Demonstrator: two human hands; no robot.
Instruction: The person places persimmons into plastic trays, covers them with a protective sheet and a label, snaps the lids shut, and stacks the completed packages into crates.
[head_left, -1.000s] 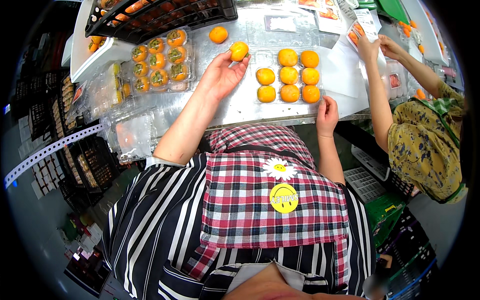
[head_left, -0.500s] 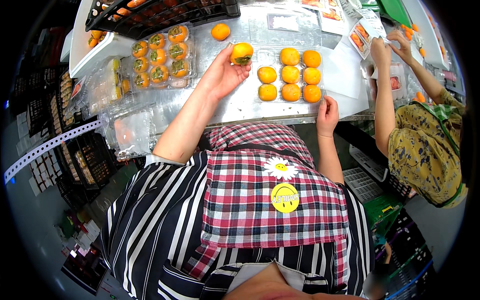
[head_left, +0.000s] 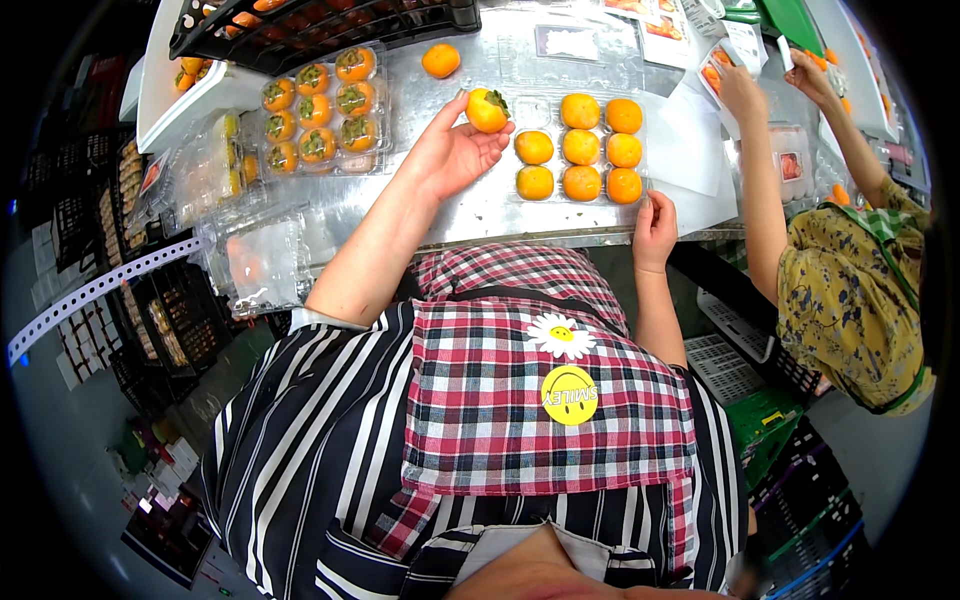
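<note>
My left hand holds an orange persimmon between thumb and fingers, its green calyx turned up and to the right. Just right of it lies a clear plastic tray with several persimmons in its pockets, smooth side up. No fruit sits in the tray's far left pocket. My right hand is closed at the tray's near right corner, thumb and fingers pinching its edge. One loose persimmon rests on the metal table beyond my left hand.
To the left stands a filled clear pack of persimmons, calyx up. Behind it is a black crate of fruit. Empty clear packs overhang the table's left edge. A co-worker's hands handle printed labels at the right.
In my left hand the persimmon has been turned, its calyx going from facing down to facing up and right. My right hand stays put. The co-worker's hands have moved apart.
</note>
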